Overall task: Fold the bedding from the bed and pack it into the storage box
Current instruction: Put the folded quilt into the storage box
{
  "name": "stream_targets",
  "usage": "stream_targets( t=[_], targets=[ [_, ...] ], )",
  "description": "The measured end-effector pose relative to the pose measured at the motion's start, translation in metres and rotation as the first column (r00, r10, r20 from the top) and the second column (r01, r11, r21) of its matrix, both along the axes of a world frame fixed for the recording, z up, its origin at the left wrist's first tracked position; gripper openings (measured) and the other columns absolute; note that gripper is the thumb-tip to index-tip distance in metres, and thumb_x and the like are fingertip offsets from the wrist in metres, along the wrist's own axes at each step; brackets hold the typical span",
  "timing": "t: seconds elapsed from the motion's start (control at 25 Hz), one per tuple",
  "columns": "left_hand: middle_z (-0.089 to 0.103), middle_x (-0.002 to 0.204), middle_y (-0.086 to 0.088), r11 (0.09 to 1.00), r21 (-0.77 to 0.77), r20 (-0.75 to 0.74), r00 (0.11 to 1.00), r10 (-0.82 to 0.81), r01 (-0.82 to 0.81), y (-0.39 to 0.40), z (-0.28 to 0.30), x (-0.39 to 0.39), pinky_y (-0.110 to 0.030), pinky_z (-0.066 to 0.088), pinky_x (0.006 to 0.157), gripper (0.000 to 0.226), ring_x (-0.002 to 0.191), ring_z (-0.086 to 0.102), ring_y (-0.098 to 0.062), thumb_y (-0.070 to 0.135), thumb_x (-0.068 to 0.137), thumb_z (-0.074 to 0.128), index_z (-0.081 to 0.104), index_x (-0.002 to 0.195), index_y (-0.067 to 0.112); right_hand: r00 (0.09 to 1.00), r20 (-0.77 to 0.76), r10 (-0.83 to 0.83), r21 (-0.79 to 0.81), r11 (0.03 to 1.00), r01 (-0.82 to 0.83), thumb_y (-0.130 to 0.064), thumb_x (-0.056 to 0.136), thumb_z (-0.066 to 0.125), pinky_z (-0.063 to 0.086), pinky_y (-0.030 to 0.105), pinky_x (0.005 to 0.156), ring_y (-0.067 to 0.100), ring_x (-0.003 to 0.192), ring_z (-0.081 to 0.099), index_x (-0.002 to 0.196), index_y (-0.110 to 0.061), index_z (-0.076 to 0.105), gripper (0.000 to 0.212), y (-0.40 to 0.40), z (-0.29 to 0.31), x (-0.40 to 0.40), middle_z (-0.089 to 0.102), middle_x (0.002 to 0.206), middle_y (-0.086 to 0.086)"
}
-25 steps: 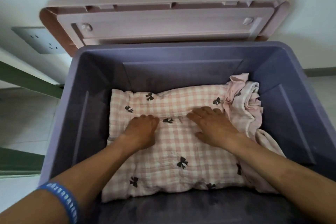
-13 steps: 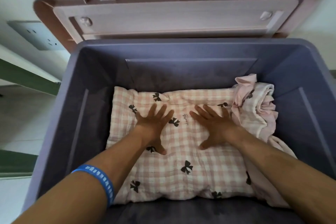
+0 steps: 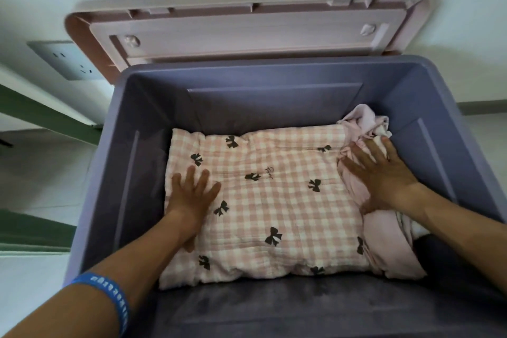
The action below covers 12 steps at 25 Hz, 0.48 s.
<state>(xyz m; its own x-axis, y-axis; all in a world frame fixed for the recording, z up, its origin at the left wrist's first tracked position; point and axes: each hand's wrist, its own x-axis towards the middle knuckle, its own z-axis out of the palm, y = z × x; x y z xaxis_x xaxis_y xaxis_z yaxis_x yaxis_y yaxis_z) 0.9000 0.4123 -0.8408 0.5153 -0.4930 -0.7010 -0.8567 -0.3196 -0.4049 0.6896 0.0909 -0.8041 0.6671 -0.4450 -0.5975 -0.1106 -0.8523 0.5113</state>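
White wall behind, both hands lying flat w/ straight fingers, gripping nothing: left hand [image 3: 192, 195] pressing quilt [image 3: 263, 200], right hand [image 3: 381, 175] pressing sheet [image 3: 389, 241] in box [image 3: 274, 71] (prob. soft, light, springy; best lifted by folded edges).

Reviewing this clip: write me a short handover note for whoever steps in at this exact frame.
Left hand: open, flat on the checked quilt.
Right hand: open, pressing the pink sheet bundled at the quilt's right side.
Both pieces lie inside the storage box; its lid leans against the wall behind.
Done: bedding folded and in the box.
Left: probably flatten the sheet bundle, then put the lid on.
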Motion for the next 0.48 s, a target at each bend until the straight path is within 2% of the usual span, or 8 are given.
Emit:
stream_targets(
  t=[0.04,0.12,0.16,0.2,0.24,0.32,0.4,0.48],
  targets=[
    [-0.003,0.159,-0.017,0.999,-0.027,0.018,0.999,-0.046,0.046,-0.001,0.005,-0.009,-0.06,0.012,0.114,0.122,0.145,0.002,-0.045,0.048,0.07,0.08,-0.003,0.154,0.019,1.0,0.025,0.016,0.01,1.0,-0.016,-0.072,0.076,0.054,-0.006,0.061,0.116,0.038,0.148,-0.008,0.156,-0.024,0.002,0.106,0.01,0.01,0.001,0.0,0.162,0.01],
    [0.031,0.147,-0.012,0.986,-0.091,-0.06,0.987,-0.149,0.143,-0.002,0.016,-0.024,-0.049,0.033,0.107,0.077,0.134,0.032,-0.033,0.033,0.083,0.071,0.03,0.146,0.014,0.982,0.09,0.167,0.037,0.985,-0.171,-0.039,0.089,0.052,0.022,0.055,0.112,0.037,0.139,0.025,0.146,-0.019,0.033,0.063,0.04,0.015,0.002,0.032,0.148,0.011],
    [0.042,0.139,-0.009,0.986,-0.08,-0.165,0.974,-0.158,0.146,0.001,0.016,-0.03,-0.043,0.04,0.101,0.067,0.127,0.043,-0.029,0.032,0.083,0.072,0.04,0.139,0.014,0.979,0.061,0.195,0.107,0.974,-0.201,-0.027,0.091,0.051,0.034,0.05,0.105,0.033,0.128,0.04,0.137,-0.018,0.043,0.047,0.058,0.012,0.001,0.045,0.138,0.009],
    [0.05,0.134,-0.007,0.995,-0.031,-0.275,0.956,-0.103,0.099,0.007,0.016,-0.035,-0.038,0.044,0.094,0.064,0.121,0.05,-0.027,0.034,0.08,0.075,0.046,0.134,0.015,0.986,-0.026,0.164,0.209,0.966,-0.155,-0.021,0.091,0.052,0.041,0.044,0.1,0.029,0.12,0.05,0.13,-0.018,0.049,0.039,0.074,0.008,-0.001,0.052,0.131,0.007],
    [0.053,0.131,-0.007,0.999,0.024,-0.362,0.932,-0.021,0.031,0.013,0.016,-0.035,-0.036,0.046,0.09,0.065,0.118,0.054,-0.026,0.034,0.078,0.078,0.047,0.132,0.015,0.984,-0.14,0.109,0.309,0.949,-0.061,-0.02,0.09,0.056,0.045,0.041,0.097,0.026,0.116,0.054,0.126,-0.018,0.051,0.037,0.086,0.003,-0.005,0.055,0.129,0.005],
    [0.052,0.132,-0.009,0.998,0.054,-0.409,0.91,0.06,-0.042,0.022,0.009,-0.026,-0.036,0.048,0.094,0.066,0.119,0.054,-0.027,0.027,0.079,0.078,0.044,0.135,0.014,0.956,-0.292,0.026,0.372,0.924,0.089,-0.025,0.084,0.068,0.043,0.037,0.098,0.024,0.12,0.053,0.129,-0.02,0.05,0.048,0.085,-0.004,-0.012,0.051,0.133,0.003],
    [0.053,0.132,-0.009,0.997,0.052,-0.378,0.922,0.078,-0.062,0.027,-0.008,-0.018,-0.039,0.048,0.098,0.069,0.119,0.054,-0.026,0.028,0.077,0.08,0.044,0.135,0.013,0.95,-0.312,0.014,0.359,0.927,0.105,-0.032,0.081,0.072,0.038,0.034,0.101,0.021,0.126,0.047,0.133,-0.022,0.047,0.059,0.07,-0.003,-0.02,0.045,0.138,0.001],
    [0.057,0.131,-0.009,0.998,0.053,-0.332,0.942,0.057,-0.042,0.023,-0.02,-0.02,-0.041,0.05,0.097,0.051,0.118,0.057,-0.026,0.022,0.085,0.07,0.05,0.131,0.012,0.946,-0.323,0.021,0.338,0.936,0.095,-0.039,0.082,0.069,0.036,0.031,0.096,0.019,0.126,0.046,0.133,-0.024,0.045,0.058,0.061,-0.004,-0.027,0.043,0.139,0.0]
  ],
)
